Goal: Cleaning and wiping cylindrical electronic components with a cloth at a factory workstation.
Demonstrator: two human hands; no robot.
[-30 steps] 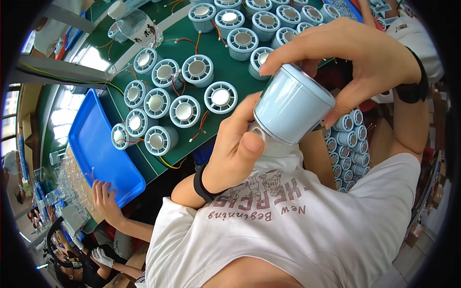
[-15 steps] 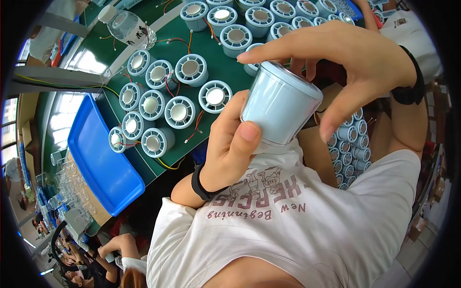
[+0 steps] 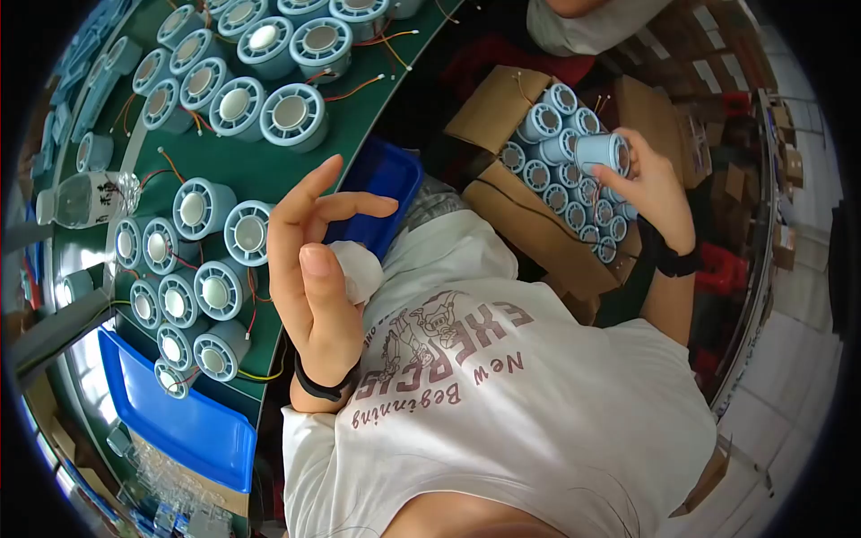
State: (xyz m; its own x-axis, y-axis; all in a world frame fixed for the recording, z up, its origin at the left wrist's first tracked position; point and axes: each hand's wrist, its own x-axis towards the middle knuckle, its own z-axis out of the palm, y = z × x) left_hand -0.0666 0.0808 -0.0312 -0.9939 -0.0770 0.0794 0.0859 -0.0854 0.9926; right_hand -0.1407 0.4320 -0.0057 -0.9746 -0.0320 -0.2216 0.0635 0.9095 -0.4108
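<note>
My right hand (image 3: 650, 184) is closed round a light-blue cylindrical housing (image 3: 594, 154), which lies on its side over the open cardboard carton (image 3: 502, 193). Beneath it, the carton holds several similar housings (image 3: 556, 197) with slotted round ends. My left hand (image 3: 314, 269) is raised beside the table edge, fingers apart and bent. A rounded white patch (image 3: 357, 269) shows behind its thumb; I cannot tell what it is. Just left of that hand, several light-blue housings (image 3: 215, 294) with spoked rims, silver centre discs and thin wires stand on the green table (image 3: 359, 108).
More housings (image 3: 294, 117) stand at the far side of the table. A clear plastic bottle (image 3: 85, 199) lies in view at the left. One blue tray (image 3: 179, 412) sits at the lower left; another blue tray (image 3: 395, 184) is below the table edge. A person's white sleeve (image 3: 583, 27) shows at the top.
My view has turned right toward the carton. The housing with a clear outer wall, earlier in my left hand, is no longer there. My right hand has moved to the carton and now grips a housing.
</note>
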